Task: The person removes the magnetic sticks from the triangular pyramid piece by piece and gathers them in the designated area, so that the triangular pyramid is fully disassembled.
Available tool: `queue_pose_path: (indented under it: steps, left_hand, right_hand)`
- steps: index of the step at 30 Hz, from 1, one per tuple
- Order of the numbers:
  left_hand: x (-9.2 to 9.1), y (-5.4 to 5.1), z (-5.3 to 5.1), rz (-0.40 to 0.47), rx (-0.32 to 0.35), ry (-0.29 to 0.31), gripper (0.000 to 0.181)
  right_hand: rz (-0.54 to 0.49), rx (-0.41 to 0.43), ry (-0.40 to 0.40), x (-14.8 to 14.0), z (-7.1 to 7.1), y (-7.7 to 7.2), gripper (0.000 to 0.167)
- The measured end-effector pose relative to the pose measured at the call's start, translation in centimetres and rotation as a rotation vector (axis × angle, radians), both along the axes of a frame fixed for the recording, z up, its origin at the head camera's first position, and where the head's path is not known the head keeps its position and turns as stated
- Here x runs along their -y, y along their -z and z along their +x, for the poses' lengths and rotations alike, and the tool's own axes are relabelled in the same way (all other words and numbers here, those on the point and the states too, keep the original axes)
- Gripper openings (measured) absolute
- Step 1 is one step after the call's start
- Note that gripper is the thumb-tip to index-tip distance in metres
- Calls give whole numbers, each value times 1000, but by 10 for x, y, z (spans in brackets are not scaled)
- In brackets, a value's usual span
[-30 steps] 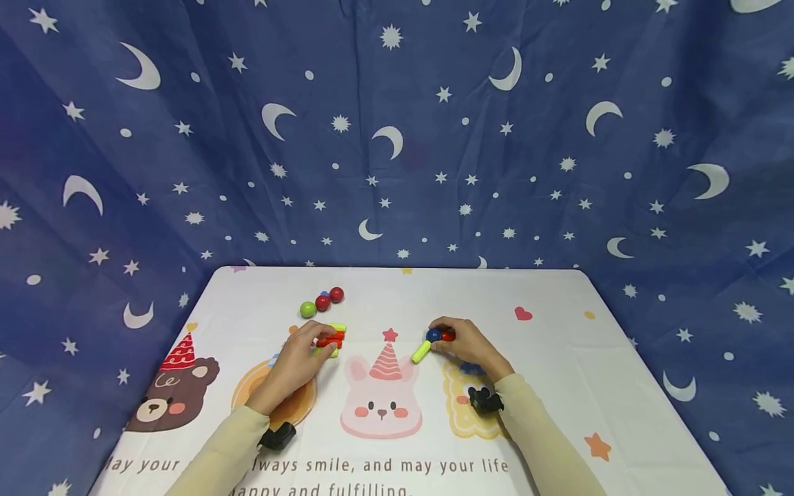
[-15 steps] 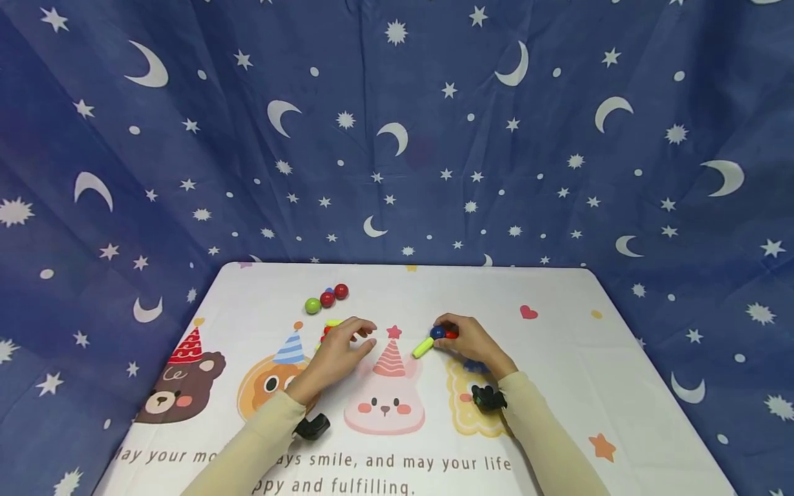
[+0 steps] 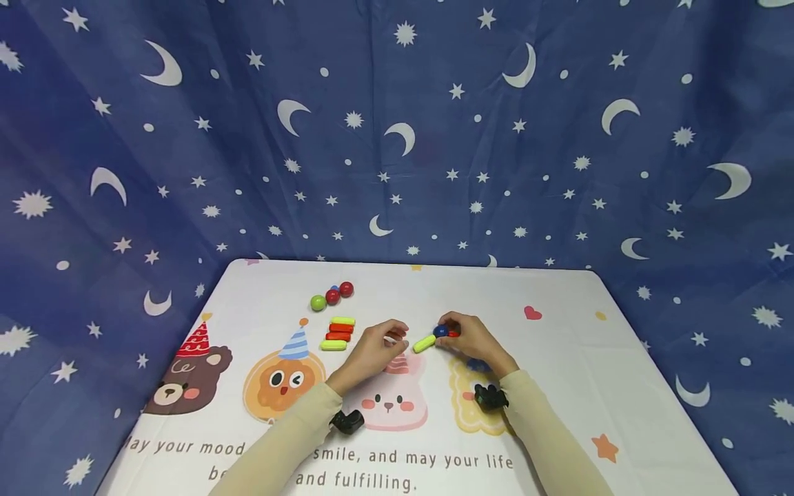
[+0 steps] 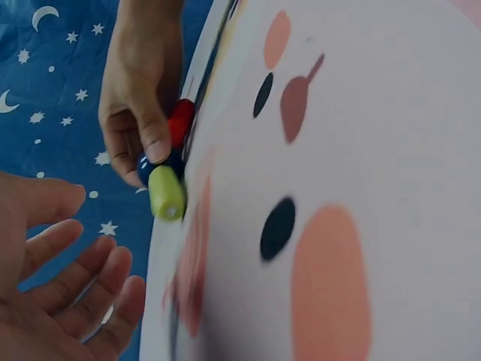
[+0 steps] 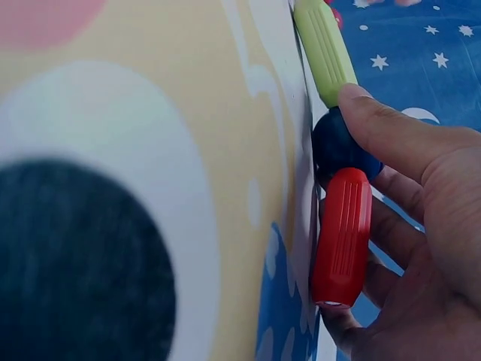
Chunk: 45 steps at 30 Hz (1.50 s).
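Left hand (image 3: 375, 348) has moved right, away from four rods (image 3: 338, 336), fingers loose and holding nothing. Right hand (image 3: 476, 340) pinches a blue ball (image 5: 336, 147); yellow rod (image 5: 325, 53) and red rod (image 5: 343, 239) adjoin it.

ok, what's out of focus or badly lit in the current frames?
Right wrist: large dark printed circle blurred up close, ridges on the red rod readable. Left wrist: tablecloth print soft, especially near the bottom. Head: fairly even light, four loose rods small but distinct.

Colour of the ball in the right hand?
The ball is dark blue; right wrist view shows it best.
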<state>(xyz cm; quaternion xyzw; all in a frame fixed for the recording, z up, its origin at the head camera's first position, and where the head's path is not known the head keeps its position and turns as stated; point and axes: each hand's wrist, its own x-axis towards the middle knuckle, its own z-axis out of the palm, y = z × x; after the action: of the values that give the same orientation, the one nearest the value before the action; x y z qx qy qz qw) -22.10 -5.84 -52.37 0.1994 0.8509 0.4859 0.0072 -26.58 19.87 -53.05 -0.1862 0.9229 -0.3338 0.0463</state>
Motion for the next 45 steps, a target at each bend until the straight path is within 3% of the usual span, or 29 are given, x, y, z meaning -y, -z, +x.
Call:
queue_pose_path:
  steps: [5,11,27,34,38,45]
  left_hand:
    - [-13,8,-9,10,64,17,34]
    - [-18,15,-12,-44,114,20,35]
    - [-22,19,-22,-183,80,7,22]
    - [-22,19,-23,-219,46,-13,21]
    - [-21,18,-21,-220,41,-9,22]
    - [-17,20,-21,-153,75,22,22]
  right_hand:
    - [-23,0,20,-1,-2,1,35]
    - [-38,17,22,3,-1,4,36]
    - [-9,29,59,3,-1,6,35]
    - [-13,34,10,0,0,3,32]
    - [-19,34,-25,0,0,1,31]
    - [-18,18,-4,-2,1,0,33]
